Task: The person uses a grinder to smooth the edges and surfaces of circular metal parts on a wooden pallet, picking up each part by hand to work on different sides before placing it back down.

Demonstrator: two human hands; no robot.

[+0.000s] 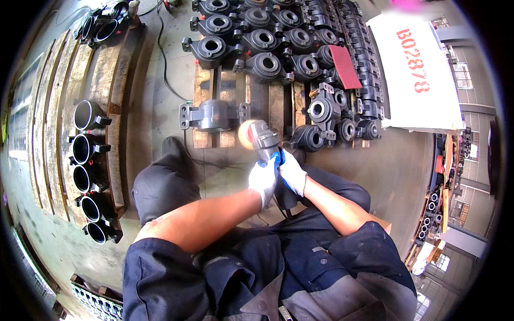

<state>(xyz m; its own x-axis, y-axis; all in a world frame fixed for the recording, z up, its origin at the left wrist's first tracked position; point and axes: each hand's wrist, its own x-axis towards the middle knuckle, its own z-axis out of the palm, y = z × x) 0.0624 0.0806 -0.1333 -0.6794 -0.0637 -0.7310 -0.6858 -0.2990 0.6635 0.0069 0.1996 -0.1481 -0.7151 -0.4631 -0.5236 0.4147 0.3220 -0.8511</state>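
Angle grinder (264, 140) up in front of the body, both gloved hands on it. Left hand (262, 181) has its fingers wrapped round the body of the tool; right hand (293, 172) grasps it from the other side, fingers closed. Tan disc (247, 134) at the front, blurred, probably spinning.

Nearest workpiece: a dark grey bearing housing (213, 116), lying alone at the near edge of the wooden pallet (205, 140), a drilled lug at each end. Disc is just beside its right lug.

Step in hand, by my reading: surface dressing of that housing. The move from here calls for a steady two-handed grip, the disc laid lightly on the metal, and the cord kept clear.

Behind: stacked castings (264, 38), a red sheet (345, 67) lying over some.

Hard to make out: whether disc and lug touch; the disc's face, smeared by blur; the grinder's rear, mostly covered by the gloves; any switch. Far castings are cut off at the top edge.
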